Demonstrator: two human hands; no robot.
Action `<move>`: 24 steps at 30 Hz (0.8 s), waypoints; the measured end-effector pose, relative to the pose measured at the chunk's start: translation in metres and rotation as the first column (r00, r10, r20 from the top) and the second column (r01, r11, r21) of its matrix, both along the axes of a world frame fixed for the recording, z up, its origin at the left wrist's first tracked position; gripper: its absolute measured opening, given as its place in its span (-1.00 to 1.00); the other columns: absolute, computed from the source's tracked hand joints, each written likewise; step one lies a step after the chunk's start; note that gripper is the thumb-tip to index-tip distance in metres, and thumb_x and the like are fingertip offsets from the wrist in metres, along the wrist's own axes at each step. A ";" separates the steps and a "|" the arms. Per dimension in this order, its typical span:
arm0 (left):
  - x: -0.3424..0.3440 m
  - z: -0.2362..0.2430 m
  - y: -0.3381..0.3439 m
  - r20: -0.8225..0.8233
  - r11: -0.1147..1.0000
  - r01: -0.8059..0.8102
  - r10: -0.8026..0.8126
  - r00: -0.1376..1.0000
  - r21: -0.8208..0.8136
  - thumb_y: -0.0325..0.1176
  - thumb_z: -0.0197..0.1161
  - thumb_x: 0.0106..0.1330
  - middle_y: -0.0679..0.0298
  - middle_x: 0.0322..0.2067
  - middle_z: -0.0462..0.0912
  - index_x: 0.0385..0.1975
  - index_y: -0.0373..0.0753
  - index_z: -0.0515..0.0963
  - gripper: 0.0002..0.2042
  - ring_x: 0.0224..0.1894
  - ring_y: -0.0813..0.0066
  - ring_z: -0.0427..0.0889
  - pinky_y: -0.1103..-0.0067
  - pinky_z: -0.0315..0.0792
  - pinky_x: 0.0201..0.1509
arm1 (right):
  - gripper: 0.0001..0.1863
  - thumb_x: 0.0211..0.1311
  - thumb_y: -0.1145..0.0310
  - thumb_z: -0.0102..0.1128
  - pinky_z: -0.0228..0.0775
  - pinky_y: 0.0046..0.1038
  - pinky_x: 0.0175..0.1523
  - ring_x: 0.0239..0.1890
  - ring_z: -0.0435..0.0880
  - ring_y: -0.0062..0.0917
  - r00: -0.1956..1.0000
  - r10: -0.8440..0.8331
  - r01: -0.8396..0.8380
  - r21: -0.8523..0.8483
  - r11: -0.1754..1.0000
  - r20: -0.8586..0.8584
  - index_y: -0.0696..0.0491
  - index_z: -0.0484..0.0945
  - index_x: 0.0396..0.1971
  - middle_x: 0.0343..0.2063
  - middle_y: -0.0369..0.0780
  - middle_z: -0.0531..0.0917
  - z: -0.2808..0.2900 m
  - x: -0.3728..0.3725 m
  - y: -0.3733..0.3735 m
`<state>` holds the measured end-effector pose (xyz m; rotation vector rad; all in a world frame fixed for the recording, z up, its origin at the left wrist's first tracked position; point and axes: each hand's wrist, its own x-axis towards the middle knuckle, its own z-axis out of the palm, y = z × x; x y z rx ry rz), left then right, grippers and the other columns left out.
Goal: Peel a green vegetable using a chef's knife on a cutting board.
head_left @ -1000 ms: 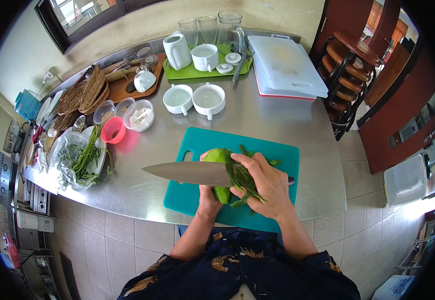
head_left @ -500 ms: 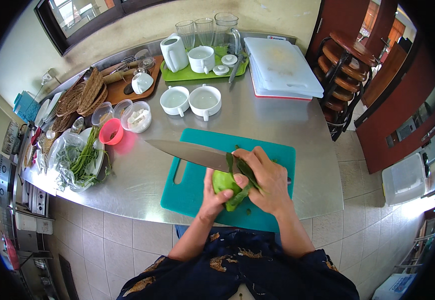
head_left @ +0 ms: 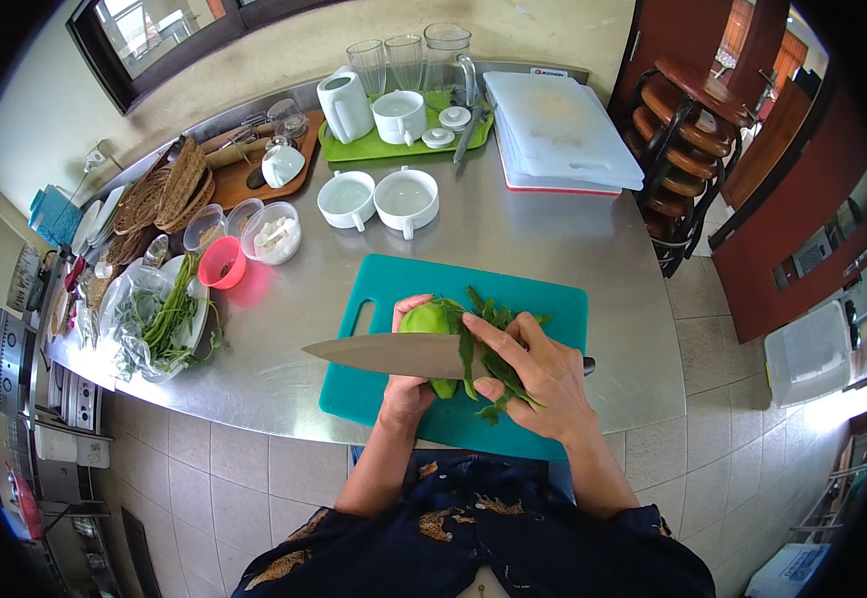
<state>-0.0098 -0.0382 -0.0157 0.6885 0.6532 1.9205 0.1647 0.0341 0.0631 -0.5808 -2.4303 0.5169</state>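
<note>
Over the teal cutting board [head_left: 354,384], my left hand [head_left: 409,396] is closed around a partly peeled green fruit [head_left: 424,319] with pale green flesh. My right hand [head_left: 545,384] grips a large kitchen knife [head_left: 384,353], its wide blade pointing left across the front of the fruit. The dark end of the handle shows beyond my right hand. Dark green peel strips [head_left: 496,311] lie on the board beside the fruit, and others hang by the blade and my right fingers. The blade hides part of the fruit and my left fingers.
White two-handled cups [head_left: 407,204] stand beyond the board. A green tray [head_left: 354,151] with a white pitcher is behind them, and stacked white cutting boards [head_left: 563,130] are at the back right. Leafy greens [head_left: 169,324], a pink bowl [head_left: 222,263] and clear tubs sit left.
The knife has come down nearer to me, its blade now lying across the fruit. My right hand has lowered slightly. The fruit has shifted left, uncovering more peel on the board.
</note>
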 end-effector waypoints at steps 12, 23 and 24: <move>0.006 -0.007 0.001 -0.040 1.000 0.011 -0.010 0.999 0.027 -0.39 0.44 0.01 0.22 0.08 0.43 0.22 -0.11 0.20 -0.27 0.09 0.37 0.52 0.44 0.53 0.17 | -0.30 0.16 -0.06 0.35 0.42 -0.39 -0.44 -0.43 0.61 -0.42 0.998 -0.049 0.051 0.059 0.997 -0.026 -0.28 0.43 0.33 -0.34 -0.27 0.45 -0.008 -0.006 0.001; 0.007 -0.010 0.002 -0.225 0.999 -0.044 0.049 0.973 0.026 -0.23 0.58 -0.12 0.17 0.14 0.41 0.21 -0.13 0.23 -0.15 0.18 0.30 0.47 0.35 0.38 0.31 | -0.37 0.22 -0.04 0.31 0.45 -0.38 -0.41 -0.44 0.61 -0.41 0.999 -0.035 0.034 -0.017 0.999 -0.033 -0.23 0.46 0.29 -0.34 -0.27 0.47 -0.007 -0.007 0.006; 0.008 -0.011 0.000 -0.227 0.999 -0.047 0.051 0.973 0.025 -0.23 0.58 -0.12 0.17 0.14 0.41 0.21 -0.13 0.23 -0.15 0.18 0.30 0.47 0.35 0.38 0.31 | -0.37 0.22 -0.04 0.31 0.45 -0.38 -0.41 -0.44 0.61 -0.41 0.999 -0.032 0.032 -0.019 0.999 -0.035 -0.23 0.46 0.29 -0.34 -0.27 0.47 -0.004 -0.007 0.007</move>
